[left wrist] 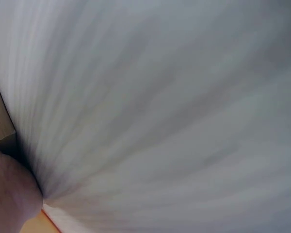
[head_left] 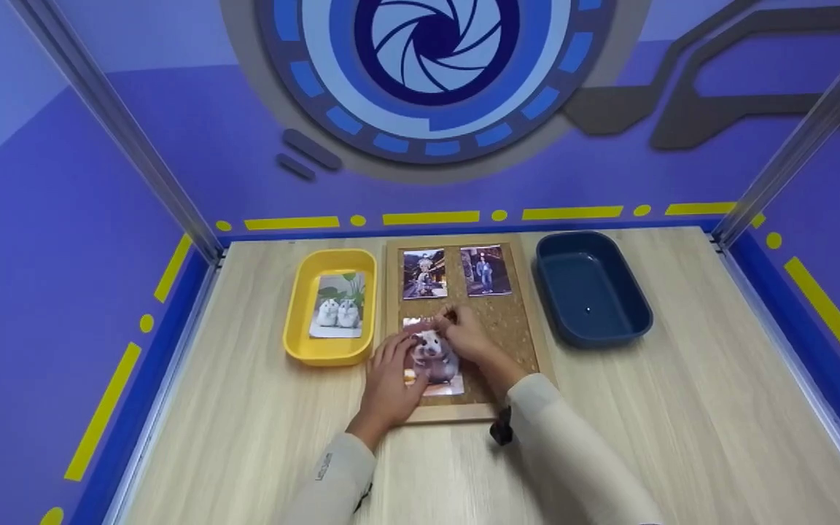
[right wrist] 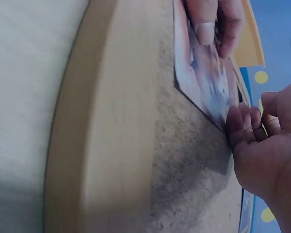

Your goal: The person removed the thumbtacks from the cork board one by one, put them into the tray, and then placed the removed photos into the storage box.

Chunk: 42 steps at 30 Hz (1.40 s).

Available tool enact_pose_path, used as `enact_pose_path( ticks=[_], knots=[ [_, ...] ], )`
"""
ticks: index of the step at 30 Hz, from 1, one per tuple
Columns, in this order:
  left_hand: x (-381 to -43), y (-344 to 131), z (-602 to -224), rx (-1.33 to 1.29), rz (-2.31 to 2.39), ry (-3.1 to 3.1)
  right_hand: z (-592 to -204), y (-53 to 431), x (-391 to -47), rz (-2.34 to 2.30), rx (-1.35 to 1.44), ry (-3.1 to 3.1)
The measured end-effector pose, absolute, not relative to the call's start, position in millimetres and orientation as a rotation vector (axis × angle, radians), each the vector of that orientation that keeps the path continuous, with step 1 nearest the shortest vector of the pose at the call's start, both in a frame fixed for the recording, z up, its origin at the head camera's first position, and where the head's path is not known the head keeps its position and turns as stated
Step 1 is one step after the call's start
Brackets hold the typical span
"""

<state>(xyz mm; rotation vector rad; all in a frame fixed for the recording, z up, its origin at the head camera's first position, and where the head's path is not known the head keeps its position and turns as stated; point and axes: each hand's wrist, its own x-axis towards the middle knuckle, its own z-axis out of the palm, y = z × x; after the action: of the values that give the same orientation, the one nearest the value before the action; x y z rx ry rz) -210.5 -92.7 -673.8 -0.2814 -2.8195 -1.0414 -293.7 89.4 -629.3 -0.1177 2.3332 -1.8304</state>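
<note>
A hamster photo (head_left: 436, 359) lies on the lower left of a wood-framed corkboard (head_left: 511, 343). My left hand (head_left: 392, 379) presses the photo against the cork, its spread fingers along the left side and the thumb across the lower part. At the photo's upper right corner, my right hand (head_left: 469, 335) is curled, thumb and finger drawn together at a small dark thing; I cannot tell what it is. In the right wrist view, the curled right fingers (right wrist: 240, 124) are right at the photo's edge. Pale sleeve cloth (left wrist: 160, 116) fills most of the left wrist view.
Two photos of people, one left (head_left: 425, 273) and one right (head_left: 485, 270), lie on the board's upper half. A yellow tray (head_left: 294, 321) at left holds a photo of two hamsters (head_left: 338, 306). At right stands a dark blue tray (head_left: 635, 310) with a tiny shiny object (head_left: 588, 310) inside.
</note>
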Motion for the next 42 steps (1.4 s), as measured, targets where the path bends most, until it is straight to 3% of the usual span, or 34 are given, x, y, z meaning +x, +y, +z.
enact_pose_path(
  ticks=[11, 21, 42],
  knots=[
    [-208.5, -92.3, -667.8, -0.286, -1.039, -2.833, -597.0, 112.6, -290.0, -2.016, -0.013, 2.259],
    [-208.1, -91.8, -669.8, -0.289, -1.008, -2.828, -574.4, 172.0, -300.3, -1.738, -0.239, 2.680],
    [-208.7, -93.6, -669.0, -0.307, -0.988, -2.859, -569.0, 286.7, -313.7, -1.793, 0.222, 2.746]
  ],
)
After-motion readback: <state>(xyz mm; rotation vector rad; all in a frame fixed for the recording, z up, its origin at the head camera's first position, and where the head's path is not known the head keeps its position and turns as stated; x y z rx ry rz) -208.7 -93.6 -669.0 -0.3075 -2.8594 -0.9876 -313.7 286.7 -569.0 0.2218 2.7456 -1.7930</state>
